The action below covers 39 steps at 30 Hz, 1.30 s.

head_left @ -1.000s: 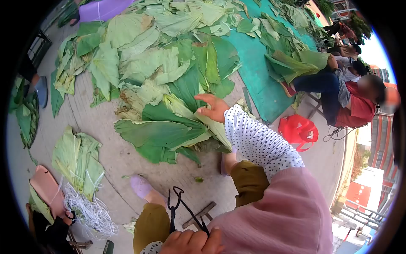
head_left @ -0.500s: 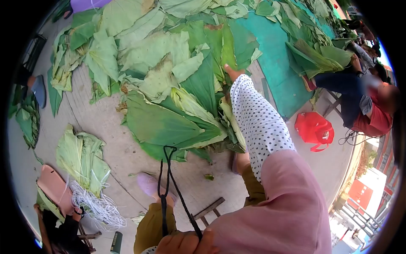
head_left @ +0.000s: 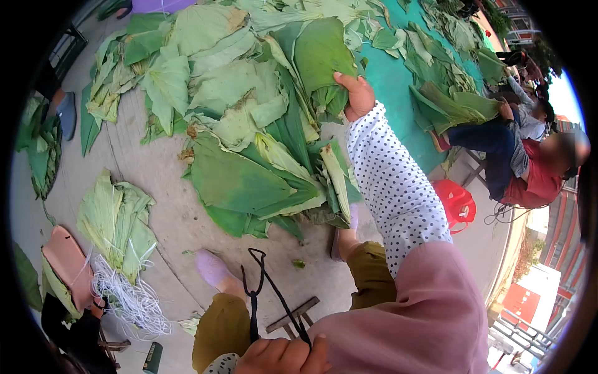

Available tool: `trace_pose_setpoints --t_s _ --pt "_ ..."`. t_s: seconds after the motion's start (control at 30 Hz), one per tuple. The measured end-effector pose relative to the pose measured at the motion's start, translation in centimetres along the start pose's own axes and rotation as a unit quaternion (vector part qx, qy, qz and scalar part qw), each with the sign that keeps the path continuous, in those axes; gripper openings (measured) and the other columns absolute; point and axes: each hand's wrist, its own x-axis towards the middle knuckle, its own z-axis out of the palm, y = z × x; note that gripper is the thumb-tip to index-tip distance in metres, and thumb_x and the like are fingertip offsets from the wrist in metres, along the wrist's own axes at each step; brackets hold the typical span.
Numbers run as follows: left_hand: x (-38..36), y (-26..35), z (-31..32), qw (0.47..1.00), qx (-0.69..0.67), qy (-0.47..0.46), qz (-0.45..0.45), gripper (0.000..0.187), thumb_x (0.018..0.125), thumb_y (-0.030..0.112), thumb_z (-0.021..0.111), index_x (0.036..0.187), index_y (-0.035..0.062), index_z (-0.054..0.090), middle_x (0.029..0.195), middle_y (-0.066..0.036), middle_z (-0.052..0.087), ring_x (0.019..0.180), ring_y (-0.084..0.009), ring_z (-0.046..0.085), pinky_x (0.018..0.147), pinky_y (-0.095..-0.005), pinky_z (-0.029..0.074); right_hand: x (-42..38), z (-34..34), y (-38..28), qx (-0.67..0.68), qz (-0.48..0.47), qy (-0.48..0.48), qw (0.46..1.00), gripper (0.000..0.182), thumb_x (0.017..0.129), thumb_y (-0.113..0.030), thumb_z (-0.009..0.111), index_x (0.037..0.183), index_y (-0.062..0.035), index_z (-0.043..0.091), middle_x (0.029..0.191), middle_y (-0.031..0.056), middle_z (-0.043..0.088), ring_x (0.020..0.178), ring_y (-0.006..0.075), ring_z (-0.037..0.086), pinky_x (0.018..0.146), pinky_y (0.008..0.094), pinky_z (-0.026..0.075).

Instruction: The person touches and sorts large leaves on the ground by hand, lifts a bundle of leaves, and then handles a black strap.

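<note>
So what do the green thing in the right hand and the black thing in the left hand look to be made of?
The big green folded leaf in the right hand looks like fresh plant leaf: matte, veined, creased and limp at the gathered end. The thin black looped cord held in the left hand looks like soft string or rubbery band, dull and flexible; which one is unclear.

Daylight is falling on a concrete floor (head_left: 156, 206); a teal tarp (head_left: 398, 93) is lying beside buildings (head_left: 560, 212).
</note>
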Motion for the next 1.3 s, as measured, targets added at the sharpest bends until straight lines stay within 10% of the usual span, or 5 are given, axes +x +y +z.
trace_pose_setpoints --t_s 0.43,0.8,1.03,1.23,1.3 --pt "-3.6 2.1 2.9 0.999 0.015 -0.028 0.025 0.036 0.076 0.018 0.049 0.105 -0.0027 0.057 0.089 -0.010 0.053 0.081 -0.0215 0.052 0.074 -0.0339 0.042 -10.8 -3.2 -0.5 -0.397 0.153 -0.216 0.879 0.051 0.088 -0.014 0.059 0.134 -0.0010 0.040 0.129 0.0139 0.050 0.114 0.0212 0.051 0.096 0.0339 0.041" --pt "1.2 -1.1 -0.9 0.999 0.014 0.020 -0.045 0.049 0.074 0.021 0.051 0.113 -0.0083 0.052 0.089 -0.012 0.053 0.078 -0.0234 0.051 0.071 -0.0343 0.042 2.5 -12.5 10.7 -0.597 0.191 0.149 0.764 0.074 0.086 -0.039 0.057 0.141 0.0004 0.027 0.142 0.0213 0.036 0.130 0.0334 0.038 0.106 0.0365 0.030" --pt "3.0 -2.8 -2.0 0.993 0.004 -0.056 -0.099 0.051 0.074 0.021 0.050 0.115 -0.0090 0.051 0.081 -0.011 0.047 0.072 -0.0228 0.048 0.062 -0.0337 0.039 7.0 -9.1 14.9 -0.676 0.221 0.110 0.694 0.067 0.087 -0.033 0.054 0.138 0.0028 0.027 0.132 0.0289 0.044 0.124 0.0376 0.044 0.105 0.0390 0.033" --pt "2.1 -2.4 -2.1 0.995 0.017 -0.037 -0.093 0.051 0.073 0.020 0.050 0.116 -0.0089 0.051 0.084 -0.011 0.049 0.073 -0.0227 0.048 0.064 -0.0335 0.039 7.5 -8.4 11.0 -0.604 0.237 0.025 0.760 0.042 0.075 -0.027 0.073 0.107 -0.0018 0.063 0.111 0.0155 0.063 0.104 0.0269 0.060 0.091 0.0364 0.045" --pt "1.1 -2.7 -2.0 1.000 -0.012 -0.005 -0.010 0.050 0.074 0.018 0.049 0.116 -0.0087 0.051 0.085 -0.012 0.050 0.075 -0.0231 0.049 0.067 -0.0331 0.040 5.3 -6.4 9.1 -0.270 0.147 0.055 0.950 0.035 0.078 -0.017 0.069 0.109 -0.0020 0.062 0.103 0.0088 0.066 0.092 0.0195 0.063 0.084 0.0313 0.047"
